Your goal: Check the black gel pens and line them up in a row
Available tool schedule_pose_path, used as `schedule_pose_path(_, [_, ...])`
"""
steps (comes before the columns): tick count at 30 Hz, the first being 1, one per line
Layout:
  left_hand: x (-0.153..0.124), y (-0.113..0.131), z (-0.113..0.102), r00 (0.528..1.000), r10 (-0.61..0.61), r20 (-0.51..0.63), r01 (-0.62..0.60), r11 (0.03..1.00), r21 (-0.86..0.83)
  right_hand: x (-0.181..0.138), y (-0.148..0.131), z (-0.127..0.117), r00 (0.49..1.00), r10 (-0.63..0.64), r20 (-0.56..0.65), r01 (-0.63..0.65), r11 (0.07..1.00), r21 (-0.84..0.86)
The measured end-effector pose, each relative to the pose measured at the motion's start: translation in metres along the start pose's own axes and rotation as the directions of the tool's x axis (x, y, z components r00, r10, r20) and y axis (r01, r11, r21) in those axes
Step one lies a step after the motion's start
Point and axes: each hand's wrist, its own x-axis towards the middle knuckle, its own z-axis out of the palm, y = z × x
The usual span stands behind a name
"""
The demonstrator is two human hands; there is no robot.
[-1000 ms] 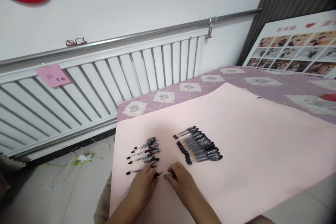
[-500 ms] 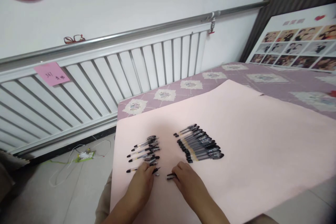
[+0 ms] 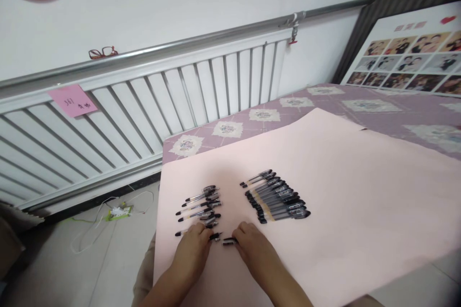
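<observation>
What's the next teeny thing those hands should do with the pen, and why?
Perhaps the right hand should move a little toward the left hand, lining up the black cap it seems to pinch with the pen. The pen's thin tip looks bare and points toward the cap, and a small gap separates them.

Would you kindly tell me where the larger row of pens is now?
In the head view, the larger row of pens lies on the pink sheet, right of the smaller group and just beyond the right hand.
</observation>
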Motion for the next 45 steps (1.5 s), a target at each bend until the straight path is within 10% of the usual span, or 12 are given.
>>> schedule_pose_path(45, [0.006, 0.007, 0.009, 0.994, 0.0, -0.107, -0.007, 0.998, -0.067, 0.015, -0.003, 0.01, 0.998, -0.048, -0.048, 0.053, 0.994, 0.098])
